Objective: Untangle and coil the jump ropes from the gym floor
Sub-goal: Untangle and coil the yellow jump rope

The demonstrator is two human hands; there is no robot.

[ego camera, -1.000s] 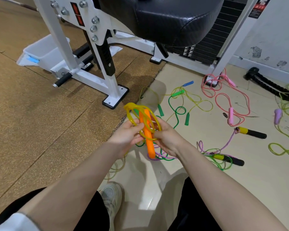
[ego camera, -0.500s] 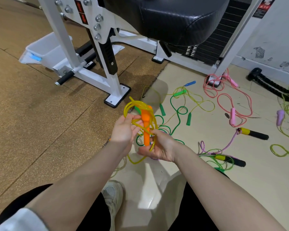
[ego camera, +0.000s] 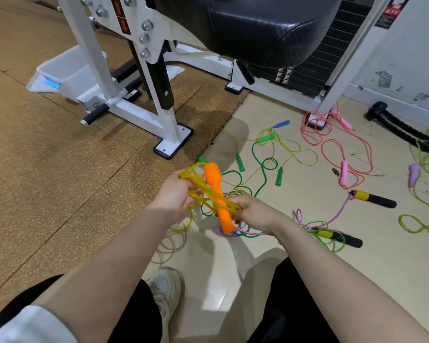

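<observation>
I see the brown cork-textured mat (ego camera: pixel 47 169) ending in a ragged edge that runs diagonally towards the hands, with the glossy cream tile floor (ego camera: pixel 295 243) beyond it to the right; the white steel foot of the gym machine (ego camera: pixel 173 142) sits at that edge just ahead of me, and the black padded seat (ego camera: pixel 258 23) overhangs from above, so room is tightest forward and left; the open tile lies to the right, though it is strewn with ropes.

My left hand (ego camera: pixel 174 194) is raised above the floor, fingers curled round the loops of the translucent yellow jump rope (ego camera: pixel 196 191); my right hand (ego camera: pixel 253 214) is just beside it, knuckles up, fingers closed on the same yellow strands where they cross the orange plastic handle (ego camera: pixel 217 194); the handle lies tilted between the two hands, thick end away from me.

On the tile beyond lie a green rope with green handles (ego camera: pixel 263 167), a pink rope with pink handles (ego camera: pixel 344 157), and a purple cord with yellow-and-black handles (ego camera: pixel 372 199), all well apart from the hands; a white sneaker (ego camera: pixel 164 288) rests below my forearms.
</observation>
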